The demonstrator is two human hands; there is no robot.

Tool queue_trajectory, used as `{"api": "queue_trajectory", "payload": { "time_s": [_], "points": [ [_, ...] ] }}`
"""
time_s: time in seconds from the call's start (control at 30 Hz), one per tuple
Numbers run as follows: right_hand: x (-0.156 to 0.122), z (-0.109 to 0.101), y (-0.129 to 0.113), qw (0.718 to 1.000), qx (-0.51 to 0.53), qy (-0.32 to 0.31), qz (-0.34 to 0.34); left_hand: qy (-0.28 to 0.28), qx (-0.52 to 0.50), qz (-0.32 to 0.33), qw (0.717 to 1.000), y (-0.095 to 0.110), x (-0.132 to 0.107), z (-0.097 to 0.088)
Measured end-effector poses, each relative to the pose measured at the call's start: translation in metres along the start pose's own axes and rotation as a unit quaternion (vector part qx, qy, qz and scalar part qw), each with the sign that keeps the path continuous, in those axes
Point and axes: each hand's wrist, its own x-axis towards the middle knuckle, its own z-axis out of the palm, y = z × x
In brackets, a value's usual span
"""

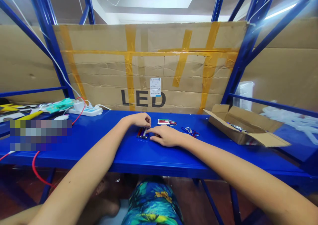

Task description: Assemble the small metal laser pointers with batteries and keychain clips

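A row of small slim metal tubes (pixel 141 133), red, dark and silver, lies on the blue tabletop between my hands. My left hand (pixel 142 119) is at their far end, its fingers curled together and pointing down; what they pinch is hidden. From the right, my right hand (pixel 165 135) rests by the silver tube (pixel 145 132), index finger reaching its side and thumb held apart. Just beyond lies a group of green, silver and red tubes (pixel 163 122) with small carabiners (pixel 172 122). Loose blue, silver and red carabiners (pixel 190 130) lie to the right.
An open cardboard box (pixel 223 127) with small metal pieces stands at the right. On the left are a white power strip (pixel 90 110), a red cable (pixel 34 163) and mixed items. A large cardboard panel (pixel 104 76) marked LED closes off the back between blue posts.
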Motion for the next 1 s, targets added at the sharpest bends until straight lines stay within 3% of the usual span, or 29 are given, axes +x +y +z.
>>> {"api": "queue_trajectory", "payload": {
  "time_s": [0.23,0.47,0.57,0.67,0.77,1.0],
  "points": [
    [0.002,-0.005,-0.006,1.0,0.002,-0.007,0.02,0.008,0.005,-0.021,1.0,0.004,0.0,0.002],
    [-0.027,-0.052,0.004,0.98,0.046,-0.142,0.128,0.047,0.038,0.017,0.998,0.022,0.0,0.012],
    [-0.046,-0.071,0.025,0.963,0.117,-0.097,0.224,0.064,0.054,0.067,0.994,0.038,-0.001,0.02],
    [-0.055,-0.077,0.046,0.958,0.079,-0.024,0.275,0.096,0.048,0.117,0.987,0.05,-0.001,0.026],
    [-0.055,-0.076,0.055,0.955,0.016,0.017,0.295,0.127,0.064,0.145,0.979,0.054,0.002,0.032],
    [-0.047,-0.068,0.049,0.96,0.015,0.009,0.28,0.138,0.132,0.178,0.965,0.065,0.004,0.046]
  ]
}}
